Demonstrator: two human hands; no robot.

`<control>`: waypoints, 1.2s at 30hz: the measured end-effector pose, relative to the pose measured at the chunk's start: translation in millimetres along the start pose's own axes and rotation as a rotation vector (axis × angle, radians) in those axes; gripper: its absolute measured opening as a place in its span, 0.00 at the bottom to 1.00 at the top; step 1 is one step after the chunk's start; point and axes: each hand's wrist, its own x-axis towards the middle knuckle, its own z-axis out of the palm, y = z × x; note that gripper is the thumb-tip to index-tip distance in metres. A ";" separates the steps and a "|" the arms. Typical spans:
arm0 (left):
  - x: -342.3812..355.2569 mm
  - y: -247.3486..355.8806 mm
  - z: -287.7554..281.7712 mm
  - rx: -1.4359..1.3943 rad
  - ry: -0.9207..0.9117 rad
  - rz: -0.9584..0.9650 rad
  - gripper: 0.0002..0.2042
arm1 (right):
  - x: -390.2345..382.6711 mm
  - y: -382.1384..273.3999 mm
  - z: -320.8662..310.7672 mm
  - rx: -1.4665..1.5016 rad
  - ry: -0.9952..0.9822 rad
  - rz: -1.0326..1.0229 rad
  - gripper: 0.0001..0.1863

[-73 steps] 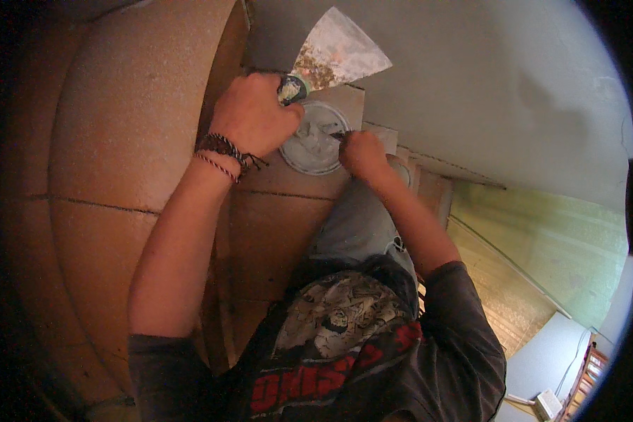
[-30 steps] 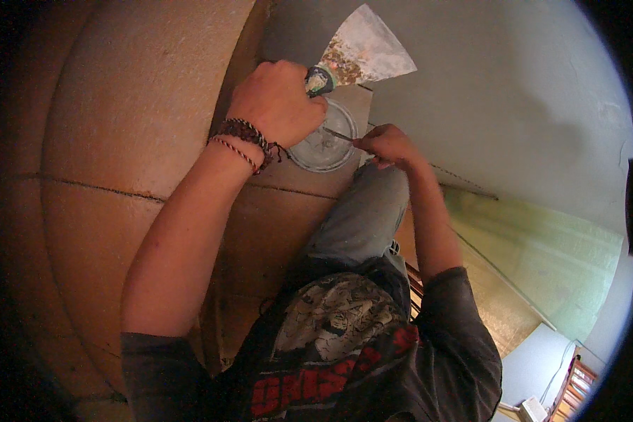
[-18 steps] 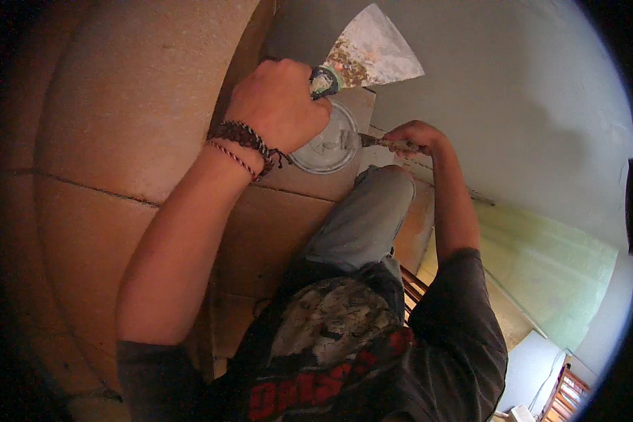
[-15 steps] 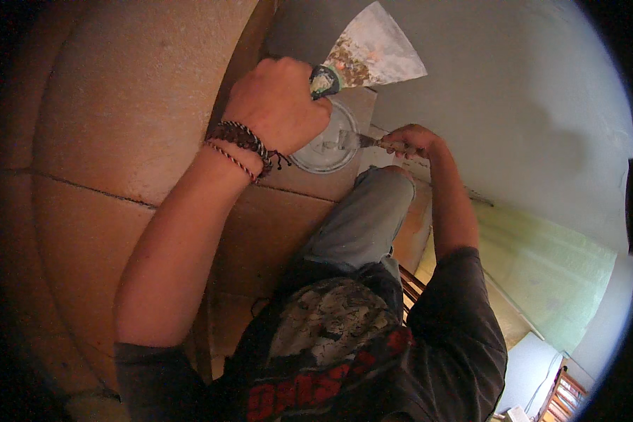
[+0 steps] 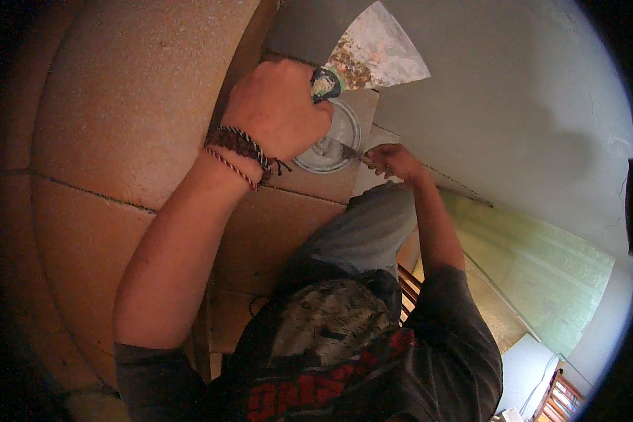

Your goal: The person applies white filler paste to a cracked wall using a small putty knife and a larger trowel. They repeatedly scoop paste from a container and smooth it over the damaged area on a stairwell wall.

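My left hand (image 5: 278,109) is closed round the dark green handle of a wide putty knife (image 5: 378,50). Its flared blade points up and to the right, smeared with white and brownish residue. Farther right, my right hand (image 5: 395,163) grips a narrower putty knife (image 5: 344,149) by its handle. That blade reaches over a round, pale lid or shallow dish (image 5: 346,126) with whitish paste in it, on the tiles. My left hand hides part of the round piece's left side. Whether the narrow blade touches the paste I cannot tell.
Large orange-brown tiles (image 5: 112,119) spread on the left, with dark joints. A grey wall (image 5: 499,105) rises on the right. My bent knee in jeans (image 5: 362,228) is just below my right hand. A greenish translucent panel (image 5: 534,257) and wooden slats (image 5: 559,397) appear at the lower right.
My right hand has moved left and slightly down, carrying the narrow putty knife farther over the round piece, its blade now angled differently. My left hand and the wide putty knife have hardly moved.
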 end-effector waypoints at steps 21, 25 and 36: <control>7.1 -7.4 15.4 -0.009 0.016 0.028 0.13 | 10.8 47.6 192.2 0.134 0.590 -0.266 0.20; 4.1 -3.0 6.0 0.016 -0.007 0.004 0.13 | 12.0 37.5 173.0 0.244 0.571 -0.136 0.18; 0.6 -4.4 12.2 -0.001 -0.001 0.011 0.13 | 9.6 43.0 61.4 0.021 0.394 -0.044 0.17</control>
